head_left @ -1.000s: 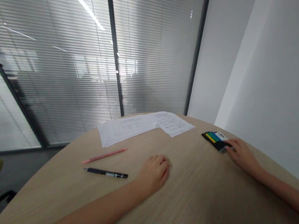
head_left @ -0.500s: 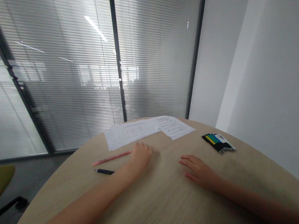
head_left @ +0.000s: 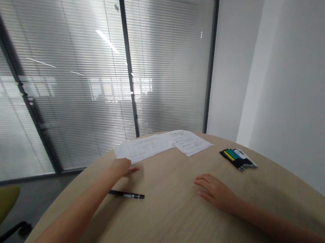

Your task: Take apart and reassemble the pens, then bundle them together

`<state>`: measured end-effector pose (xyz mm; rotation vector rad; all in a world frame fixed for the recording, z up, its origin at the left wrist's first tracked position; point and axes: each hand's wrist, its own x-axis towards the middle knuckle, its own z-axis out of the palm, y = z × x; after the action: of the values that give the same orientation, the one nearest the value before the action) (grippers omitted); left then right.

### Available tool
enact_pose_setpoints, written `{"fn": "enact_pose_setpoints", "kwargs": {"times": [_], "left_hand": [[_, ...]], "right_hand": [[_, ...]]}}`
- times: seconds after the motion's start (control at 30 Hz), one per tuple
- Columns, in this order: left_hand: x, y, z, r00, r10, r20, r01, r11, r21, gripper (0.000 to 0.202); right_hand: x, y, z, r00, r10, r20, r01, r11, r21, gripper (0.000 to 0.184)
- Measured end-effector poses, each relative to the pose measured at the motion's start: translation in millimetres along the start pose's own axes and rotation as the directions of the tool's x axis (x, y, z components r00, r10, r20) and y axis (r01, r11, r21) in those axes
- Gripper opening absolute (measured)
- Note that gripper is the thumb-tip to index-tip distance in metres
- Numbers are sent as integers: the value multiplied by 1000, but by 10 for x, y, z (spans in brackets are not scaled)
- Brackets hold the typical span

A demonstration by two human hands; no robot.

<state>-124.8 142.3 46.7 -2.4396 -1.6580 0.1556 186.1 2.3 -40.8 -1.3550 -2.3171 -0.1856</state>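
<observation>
Head view: your left hand (head_left: pixel 121 165) has swung leftward over the pink stick (head_left: pixel 133 169), left of centre, bringing it within reach; your right hand (head_left: pixel 215 191) has stayed well apart, lower right, fingers loosely spread. Left fingers are hidden, so their grip cannot be told; your forearm covers the black pen's (head_left: pixel 127 194) tip.

Bare left forearm (head_left: pixel 81 211), slimmer toward the hand and broader near the elbow, left of the right wrist (head_left: pixel 234 203), bare right forearm (head_left: pixel 256 215) widening behind that wrist, bare right hand (head_left: pixel 216 192) ahead of it, slender fingers (head_left: pixel 202 178), bare left hand (head_left: pixel 121 165)
</observation>
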Motion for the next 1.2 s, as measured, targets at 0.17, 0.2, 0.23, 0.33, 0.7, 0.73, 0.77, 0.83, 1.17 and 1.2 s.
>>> {"fn": "enact_pose_setpoints", "kwargs": {"times": [0.17,0.2,0.23,0.33,0.7,0.73,0.77,0.83,1.17,1.2], "left_hand": [[-36,13,-66,998,66,-16,-66,998,-6,27],[-38,33,-87,996,84,-32,-84,996,-4,23],[-38,59,-112,993,104,-52,-104,995,-2,21],[-37,164,-211,977,175,-122,-177,984,-11,24],[-165,771,-343,865,327,-380,-497,448,-743,11],[-180,840,-315,862,320,-394,-493,346,-798,10],[-198,909,-284,867,307,-393,-472,250,-845,9],[-242,1037,-220,882,307,-357,-401,93,-911,10],[-384,1309,-3,936,350,25,205,-485,-850,13],[-385,1307,-17,932,361,38,238,-528,-815,14]], "right_hand": [[7,-12,-13,1000,8,-1,-8,1000,21,27],[8,-17,-19,1000,9,-2,-9,1000,23,27],[9,-22,-26,1000,10,-2,-10,1000,23,27],[14,-30,-40,1000,12,-3,-12,1000,15,27],[14,-50,-62,999,38,5,-39,999,34,33],[12,-50,-61,999,38,0,-38,998,45,35],[9,-50,-59,999,36,-6,-36,998,57,36],[2,-45,-58,999,31,-14,-30,996,82,35],[-11,-24,-92,1000,14,-1,-14,988,156,32],[-13,-23,-92,1000,6,5,-7,988,153,32]]}}
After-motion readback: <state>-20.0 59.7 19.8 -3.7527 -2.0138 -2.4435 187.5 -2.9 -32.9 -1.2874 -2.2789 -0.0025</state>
